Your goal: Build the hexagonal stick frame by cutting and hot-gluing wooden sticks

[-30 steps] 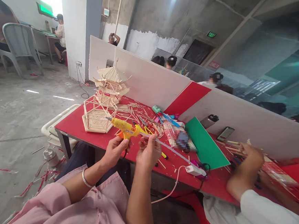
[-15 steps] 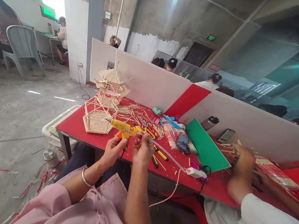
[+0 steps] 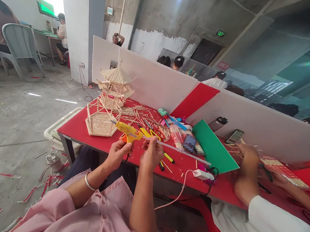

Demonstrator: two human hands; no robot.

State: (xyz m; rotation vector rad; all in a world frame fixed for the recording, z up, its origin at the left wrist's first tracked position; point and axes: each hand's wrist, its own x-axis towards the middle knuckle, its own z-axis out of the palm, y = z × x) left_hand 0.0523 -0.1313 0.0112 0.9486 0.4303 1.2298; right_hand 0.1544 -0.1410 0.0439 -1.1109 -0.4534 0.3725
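My left hand is closed around the handle of a yellow glue gun, whose nozzle points to the left. In my right hand a long, translucent glue stick is pinched between thumb and fingers. One end of the stick meets the back of the glue gun, or lies very close to it; the other stretches right over the table. Beyond the nozzle stands a hexagonal stick frame, and behind it a tiered pagoda model made of thin wooden sticks.
Loose sticks, yellow-handled pliers and a yellow utility knife lie on the red table. A green board leans at the right. Beside it, a co-worker's arm reaches over the table. A white power strip sits near the front edge.
My right hand has shifted slightly right. The glue stick, which sagged toward the power strip, now lies straighter and higher behind the glue gun. My left hand stays nearly still.
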